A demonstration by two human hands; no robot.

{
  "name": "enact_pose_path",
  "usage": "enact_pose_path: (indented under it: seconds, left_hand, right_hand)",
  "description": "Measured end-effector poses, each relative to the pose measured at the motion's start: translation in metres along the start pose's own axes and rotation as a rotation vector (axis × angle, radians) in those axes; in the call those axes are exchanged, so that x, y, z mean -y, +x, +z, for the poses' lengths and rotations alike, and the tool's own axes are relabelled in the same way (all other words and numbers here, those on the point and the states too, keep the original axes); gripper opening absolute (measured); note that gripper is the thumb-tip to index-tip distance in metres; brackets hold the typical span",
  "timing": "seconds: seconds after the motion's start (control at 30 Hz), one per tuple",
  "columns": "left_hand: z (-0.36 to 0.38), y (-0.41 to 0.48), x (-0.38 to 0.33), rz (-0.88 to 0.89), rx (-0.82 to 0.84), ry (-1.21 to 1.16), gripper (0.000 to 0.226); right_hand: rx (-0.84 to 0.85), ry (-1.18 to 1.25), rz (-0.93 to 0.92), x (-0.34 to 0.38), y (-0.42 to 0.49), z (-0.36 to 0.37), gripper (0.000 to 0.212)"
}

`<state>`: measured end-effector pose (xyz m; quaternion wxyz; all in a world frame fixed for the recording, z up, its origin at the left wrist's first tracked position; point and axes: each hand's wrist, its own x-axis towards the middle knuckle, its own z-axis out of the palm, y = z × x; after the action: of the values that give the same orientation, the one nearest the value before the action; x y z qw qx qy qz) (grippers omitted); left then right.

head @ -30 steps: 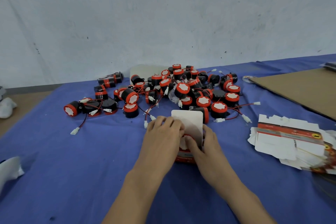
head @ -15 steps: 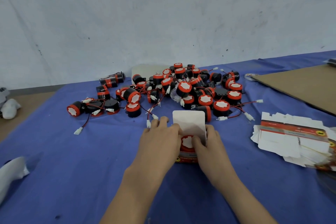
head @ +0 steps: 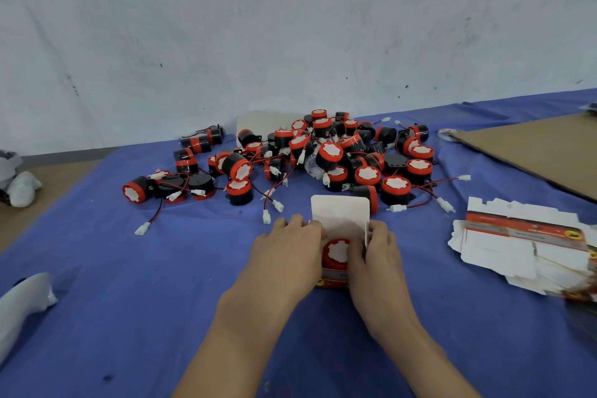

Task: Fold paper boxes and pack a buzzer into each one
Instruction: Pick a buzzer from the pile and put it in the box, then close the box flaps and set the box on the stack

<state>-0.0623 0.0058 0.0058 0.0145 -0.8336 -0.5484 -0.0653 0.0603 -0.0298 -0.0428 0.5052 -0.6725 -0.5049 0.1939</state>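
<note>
- I see the paper box point(head: 334, 279) standing on the blue cloth point(head: 129, 284) at front centre, between the two hands. Its top is open, and a white lid flap point(head: 340, 213) with rounded corners stands up on the far side.
- One buzzer point(head: 337, 252) sits inside the box with its red rim and white face up.
- The left hand point(head: 284, 255) has its fingers curled round the box's left side, fingertips at the edge of the lid flap.
- The right hand point(head: 378, 260) grips the right side. Its thumb is at the buzzer's rim and its fingers pinch a narrow white side flap.
- Just behind the box lies a pile of loose buzzers point(head: 339, 155). They are black cylinders with red caps, trailing red-and-black wires that end in white plugs.
- To the right I make out a stack of flat box blanks point(head: 523, 245), white card with red printed bands.
- A brown cardboard sheet point(head: 542, 152) lies at the far right.
</note>
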Motion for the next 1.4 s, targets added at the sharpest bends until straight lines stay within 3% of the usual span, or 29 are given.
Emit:
enact_pose_path:
  seconds: [0.23,0.4,0.7,1.03,1.4]
  left_hand:
    - [0.003,-0.003,-0.012,-0.044,-0.088,0.092,0.038]
    - [0.005,-0.001,-0.015,-0.066,-0.171,0.153,0.025]
    - [0.011,0.006,-0.009,-0.001,-0.144,0.21,0.018]
    - [0.024,0.01,-0.002,-0.008,-0.287,0.025,0.041]
    - [0.013,0.007,-0.011,-0.042,-0.098,0.146,0.016]
  right_hand:
    - [0.001,-0.033,-0.045,0.0,-0.002,-0.002,0.017]
    - [-0.03,-0.091,-0.082,0.0,-0.003,-0.003,0.022]
    - [-0.038,-0.144,-0.091,-0.003,-0.004,-0.003,0.03]
    - [-0.055,-0.118,-0.135,-0.003,-0.003,-0.002,0.018]
    - [-0.035,-0.103,-0.166,-0.005,-0.003,-0.001,0.017]
